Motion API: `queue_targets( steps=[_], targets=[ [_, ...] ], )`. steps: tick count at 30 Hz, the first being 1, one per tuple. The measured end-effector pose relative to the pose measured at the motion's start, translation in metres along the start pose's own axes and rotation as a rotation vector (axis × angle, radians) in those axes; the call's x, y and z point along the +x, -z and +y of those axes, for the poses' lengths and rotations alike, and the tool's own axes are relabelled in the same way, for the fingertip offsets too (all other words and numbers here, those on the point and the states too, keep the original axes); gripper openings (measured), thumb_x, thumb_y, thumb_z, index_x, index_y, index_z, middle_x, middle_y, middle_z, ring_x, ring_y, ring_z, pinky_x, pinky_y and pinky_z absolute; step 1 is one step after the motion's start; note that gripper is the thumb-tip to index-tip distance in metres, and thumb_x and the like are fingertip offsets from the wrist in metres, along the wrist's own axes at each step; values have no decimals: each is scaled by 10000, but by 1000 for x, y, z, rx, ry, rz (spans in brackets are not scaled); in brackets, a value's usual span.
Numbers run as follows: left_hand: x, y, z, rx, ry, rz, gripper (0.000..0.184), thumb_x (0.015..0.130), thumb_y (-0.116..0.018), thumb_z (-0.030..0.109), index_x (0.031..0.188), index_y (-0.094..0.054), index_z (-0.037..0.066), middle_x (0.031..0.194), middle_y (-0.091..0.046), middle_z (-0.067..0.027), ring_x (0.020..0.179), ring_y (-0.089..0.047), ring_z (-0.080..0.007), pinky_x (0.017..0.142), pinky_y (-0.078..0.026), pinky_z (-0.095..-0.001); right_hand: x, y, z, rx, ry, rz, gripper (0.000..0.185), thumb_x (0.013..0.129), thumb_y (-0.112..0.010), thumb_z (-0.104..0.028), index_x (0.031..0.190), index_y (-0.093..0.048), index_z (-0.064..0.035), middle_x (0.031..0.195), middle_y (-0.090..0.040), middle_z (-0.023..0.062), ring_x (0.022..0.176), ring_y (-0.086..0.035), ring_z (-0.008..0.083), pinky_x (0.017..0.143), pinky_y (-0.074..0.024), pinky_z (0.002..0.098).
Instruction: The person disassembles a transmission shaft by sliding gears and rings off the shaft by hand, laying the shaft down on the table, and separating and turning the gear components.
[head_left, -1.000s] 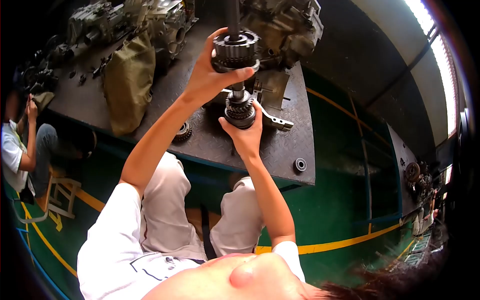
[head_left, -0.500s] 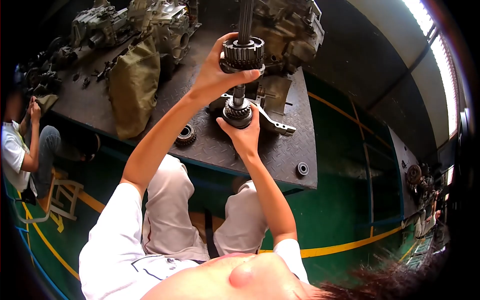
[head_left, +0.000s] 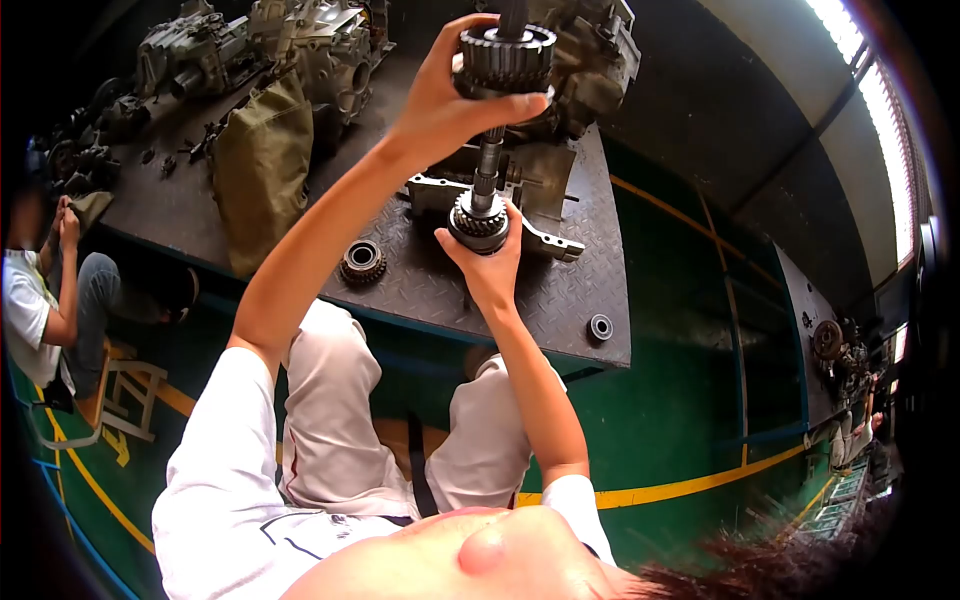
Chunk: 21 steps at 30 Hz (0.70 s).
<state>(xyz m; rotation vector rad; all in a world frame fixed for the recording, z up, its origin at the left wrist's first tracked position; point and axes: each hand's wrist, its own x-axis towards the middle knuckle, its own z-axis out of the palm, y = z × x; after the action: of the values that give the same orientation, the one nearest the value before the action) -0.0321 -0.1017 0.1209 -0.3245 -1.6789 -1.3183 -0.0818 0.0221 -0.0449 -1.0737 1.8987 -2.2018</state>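
Left grip [head_left: 448,112], clasped around a dark steel toothed gear [head_left: 507,62], has risen along the grey splined steel shaft [head_left: 488,160], baring more above the right grip [head_left: 492,275], which cradles its geared end [head_left: 479,222]; the gear apparently slides freely.

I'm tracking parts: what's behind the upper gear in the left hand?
Beyond the upper gear, a metal casing shows on the right; anything directly behind the gear and left hand is covered.
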Motion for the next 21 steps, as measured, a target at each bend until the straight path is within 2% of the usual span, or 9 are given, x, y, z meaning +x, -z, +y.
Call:
queue_targets(
  steps=[1,2,3,5,6,10,12,15,21],
  targets=[
    [6,-1,1,-23,-30,-16,820,743,-866,193,1418,-410,99,1112,-642,-59,993,-649,-112,852,-556,-281,-1,0,-2,1,8,14,797,673,-903,-238,1293,-448,-31,1123,-636,107,1021,-607,178,944,-469,306],
    [11,-2,1,57,5,29,769,749,-862,219,1375,-438,78,1071,-639,-56,910,-652,-107,723,-564,-263,-2,0,-3,2,15,28,792,674,-903,-233,1292,-449,-34,1124,-634,107,1020,-606,177,946,-468,307],
    [16,-5,7,59,6,28,769,749,-862,219,1375,-438,78,1071,-639,-56,910,-652,-107,723,-564,-263,-2,0,-2,4,13,27,792,674,-903,-233,1292,-449,-34,1124,-634,107,1020,-606,177,946,-468,307],
    [27,-10,25,-103,59,-31,705,818,-803,244,1364,-402,48,1172,-604,-116,1021,-643,-200,861,-573,-344,-2,1,2,13,23,32,786,677,-901,-225,1293,-450,-41,1126,-628,104,1019,-602,176,950,-465,307],
    [32,-9,31,-110,149,-48,894,766,-863,188,1427,-285,16,1221,-574,-142,1092,-620,-187,921,-557,-316,-2,2,3,13,22,33,786,677,-901,-225,1293,-450,-41,1126,-628,104,1019,-602,176,950,-465,307],
    [41,-17,32,-93,105,-34,851,784,-848,191,1413,-302,18,1207,-585,-135,1065,-632,-185,876,-569,-302,-2,5,7,51,41,38,787,678,-899,-189,1305,-443,-47,1145,-603,91,1040,-585,173,957,-456,301],
    [48,-22,39,-268,106,-87,864,794,-840,186,1424,-273,20,1207,-591,-138,1037,-644,-180,834,-579,-294,-2,7,10,64,44,39,787,679,-897,-175,1308,-441,-48,1156,-591,87,1048,-578,173,959,-453,298],
    [64,-28,48,-137,78,-76,872,803,-833,186,1430,-251,20,1177,-612,-134,993,-655,-169,776,-583,-291,-2,10,8,90,31,14,781,684,-892,-160,1309,-438,-48,1175,-576,82,1054,-569,171,960,-450,297],
    [77,-46,60,-140,102,-81,884,804,-827,180,1441,-231,35,1114,-641,-130,924,-662,-152,738,-573,-284,-6,11,6,57,54,11,788,681,-902,-171,1308,-440,-45,1172,-577,86,1058,-566,169,957,-447,292]
  ],
)
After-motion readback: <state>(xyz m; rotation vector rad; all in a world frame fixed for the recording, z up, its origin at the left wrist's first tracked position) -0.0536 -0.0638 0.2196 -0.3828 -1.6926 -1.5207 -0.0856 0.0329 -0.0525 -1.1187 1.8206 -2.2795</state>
